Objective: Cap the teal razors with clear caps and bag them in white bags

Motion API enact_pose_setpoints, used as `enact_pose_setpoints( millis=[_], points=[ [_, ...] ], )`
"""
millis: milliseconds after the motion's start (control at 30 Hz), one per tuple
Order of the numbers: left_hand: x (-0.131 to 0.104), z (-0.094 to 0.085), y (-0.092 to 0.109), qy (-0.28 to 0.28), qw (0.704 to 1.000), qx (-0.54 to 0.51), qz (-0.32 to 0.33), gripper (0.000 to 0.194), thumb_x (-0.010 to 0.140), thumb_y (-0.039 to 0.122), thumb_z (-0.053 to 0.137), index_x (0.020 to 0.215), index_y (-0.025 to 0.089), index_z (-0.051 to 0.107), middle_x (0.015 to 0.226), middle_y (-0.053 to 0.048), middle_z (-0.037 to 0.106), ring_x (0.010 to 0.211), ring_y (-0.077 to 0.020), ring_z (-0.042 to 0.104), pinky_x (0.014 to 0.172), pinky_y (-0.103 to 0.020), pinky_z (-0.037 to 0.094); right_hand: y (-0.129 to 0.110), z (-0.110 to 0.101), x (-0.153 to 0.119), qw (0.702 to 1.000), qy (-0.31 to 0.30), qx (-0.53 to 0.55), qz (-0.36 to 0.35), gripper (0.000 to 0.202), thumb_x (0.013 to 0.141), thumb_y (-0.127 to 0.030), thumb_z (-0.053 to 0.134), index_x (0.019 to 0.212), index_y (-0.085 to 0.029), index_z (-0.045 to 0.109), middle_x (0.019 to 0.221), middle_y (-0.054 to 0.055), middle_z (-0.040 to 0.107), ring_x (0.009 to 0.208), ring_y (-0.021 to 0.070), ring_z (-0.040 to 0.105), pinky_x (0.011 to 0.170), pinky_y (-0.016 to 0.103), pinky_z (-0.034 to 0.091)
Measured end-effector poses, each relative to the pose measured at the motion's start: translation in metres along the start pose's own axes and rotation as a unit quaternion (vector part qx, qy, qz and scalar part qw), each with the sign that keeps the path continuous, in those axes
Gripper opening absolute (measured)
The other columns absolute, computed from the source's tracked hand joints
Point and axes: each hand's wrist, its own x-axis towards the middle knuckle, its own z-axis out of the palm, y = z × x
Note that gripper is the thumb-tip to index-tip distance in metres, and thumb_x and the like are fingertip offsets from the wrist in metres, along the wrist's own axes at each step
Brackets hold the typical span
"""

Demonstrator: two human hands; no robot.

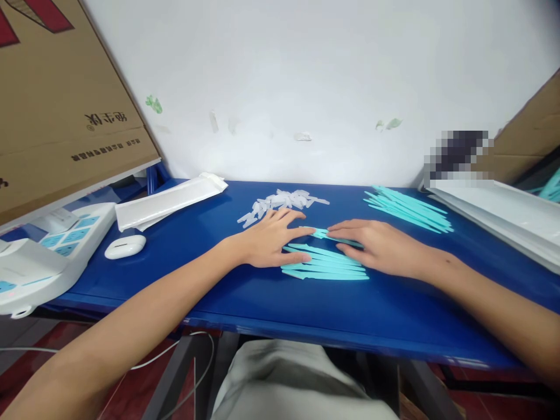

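My left hand (269, 240) lies over the left ends of a row of slim turquoise plastic sticks (332, 270), fingers spread, with the index fingertip at the left end of the topmost stick (321, 233). From the right, my right hand (385, 245) reaches over the same row. Its fingers are stretched out, fingertips on or beside the top stick, and it covers the right ends of the upper sticks. Just beyond my left hand is a loose heap of small translucent white plastic pieces (280, 201). Neither hand is closed around anything.
More turquoise sticks (406, 209) lie in a pile at the back right, beside a white tray (516, 216). On the left are a white packet (170, 202), an earbud case (125, 247), a power strip (94, 233) and a cardboard box (65, 99). A white wall (306, 76) backs the blue table (245, 297).
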Motion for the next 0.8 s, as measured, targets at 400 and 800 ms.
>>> enact_pose_setpoints(
  millis=[400,800],
  points=[
    [0.003,0.002,0.008,-0.043,0.998,-0.023,0.024,0.075,0.100,0.068,0.041,0.157,0.020,0.035,0.162,-0.011,0.035,0.152,-0.0355,0.024,0.120,-0.053,0.020,0.001,0.000,0.008,0.983,0.082,0.100,0.129,0.040,0.100,-0.031,0.040,0.122,-0.019,0.072,0.124,0.009,0.073,0.111,0.0250,0.069,0.097,0.038,0.054],
    [0.001,-0.003,0.003,0.051,0.997,-0.006,0.054,0.059,0.102,0.057,0.046,0.148,0.021,0.048,0.150,-0.015,0.050,0.137,-0.0335,0.045,0.114,-0.051,0.033,0.064,0.006,-0.009,0.949,-0.072,-0.090,0.292,0.046,0.102,-0.029,0.025,0.124,-0.008,0.059,0.117,0.026,0.067,0.113,0.0356,0.065,0.093,0.045,0.048]
  ],
)
